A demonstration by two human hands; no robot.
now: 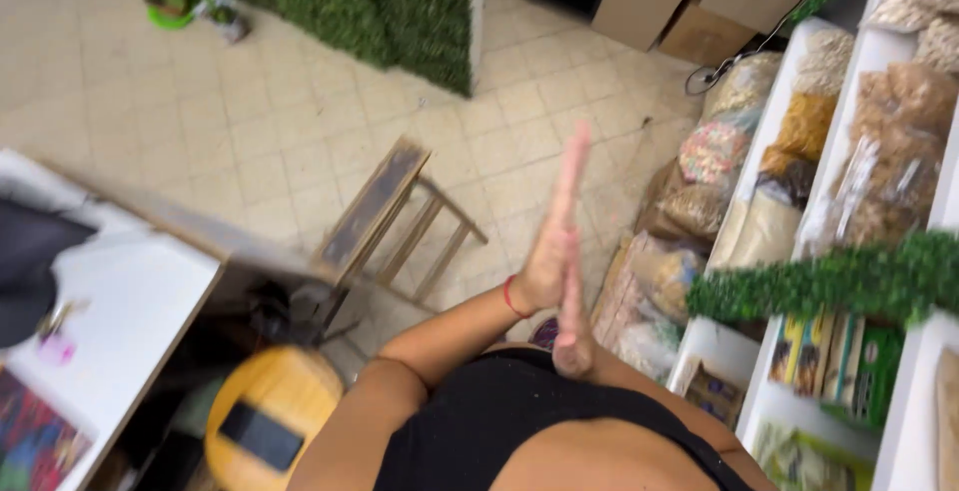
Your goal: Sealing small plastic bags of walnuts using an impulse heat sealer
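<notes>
Both hands are empty and flat, pressed palm to palm — the left hand (555,241) raised with fingers stretched upward, the right hand (574,326) just below it and blurred, as in a clap or brushing-off. Beyond the fingertips stands a small wooden stool (385,216); to their right, shelves (879,51) of bagged dry goods (714,151) — none touched.

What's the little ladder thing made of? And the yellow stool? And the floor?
Ladder: looks like bare pale wood, with plain slats and rungs. Stool: probably wood too, painted or stained matte yellow; the blur leaves it unsure. Floor: beige tiles, likely ceramic, with grout lines showing.
</notes>
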